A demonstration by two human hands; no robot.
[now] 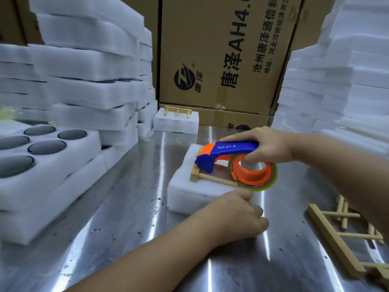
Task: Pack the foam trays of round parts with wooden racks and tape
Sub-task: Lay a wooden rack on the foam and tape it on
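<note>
A small white foam block (189, 192) lies on the steel table (130, 207) with a wooden rack (207, 178) on top of it. My right hand (267, 146) grips a blue and orange tape dispenser (229, 153) with a clear tape roll (253, 175), held over the rack. My left hand (237, 216) rests at the block's near right edge with curled fingers; whether it pinches tape there is hidden.
Foam trays with dark round parts (47, 147) are stacked at the left. More white foam (347, 81) is piled at the right. A second foam block with a rack (176, 121) sits before cardboard boxes (221, 60). Loose wooden racks (345, 234) lie at the right front.
</note>
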